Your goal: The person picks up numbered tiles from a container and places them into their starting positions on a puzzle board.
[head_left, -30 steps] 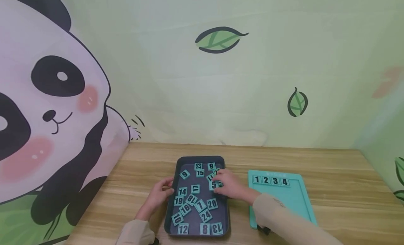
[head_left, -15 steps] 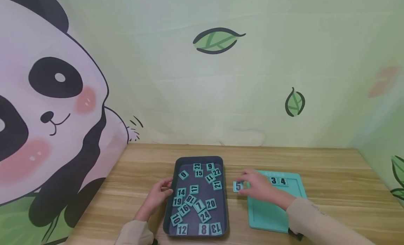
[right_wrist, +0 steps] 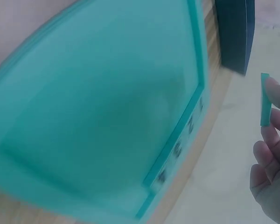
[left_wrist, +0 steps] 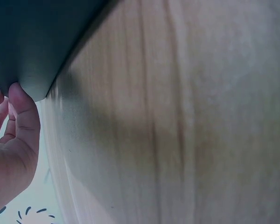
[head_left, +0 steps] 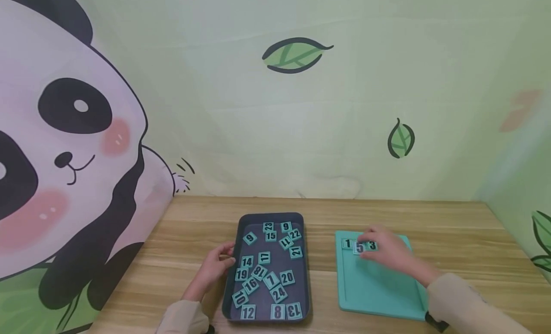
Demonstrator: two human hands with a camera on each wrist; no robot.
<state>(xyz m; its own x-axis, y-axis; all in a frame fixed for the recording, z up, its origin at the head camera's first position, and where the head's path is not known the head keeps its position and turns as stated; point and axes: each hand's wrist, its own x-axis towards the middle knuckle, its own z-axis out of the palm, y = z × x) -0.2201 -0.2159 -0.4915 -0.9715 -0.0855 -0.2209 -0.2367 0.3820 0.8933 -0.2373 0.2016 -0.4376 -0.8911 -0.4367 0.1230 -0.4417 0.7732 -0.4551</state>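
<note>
My right hand [head_left: 387, 250] pinches a small square number tile marked 5 [head_left: 358, 248] between thumb and finger. It hovers over the top row of a turquoise board [head_left: 379, 288]. In the head view tiles 1 [head_left: 347, 243] and 3 [head_left: 372, 245] show, while tile 2 is covered by the held tile and 4 by the hand. The right wrist view has the held tile [right_wrist: 265, 99] edge-on, apart from the board. My left hand [head_left: 214, 267] rests its fingertips and thumb [left_wrist: 23, 105] against the left side of a dark tray [head_left: 286, 264].
Several number tiles lie scattered in the tray, some turned or upside down, such as tile 24 [head_left: 279, 293] and tile 12 [head_left: 247, 312]. A strip of wooden table [head_left: 323, 276] separates tray and board. A green wall with panda print [head_left: 215, 133] stands behind.
My right hand has taken tile 5 out of the tray and carried it rightward, over the gap, to above the board's top row. The left hand stays at the tray's side.
</note>
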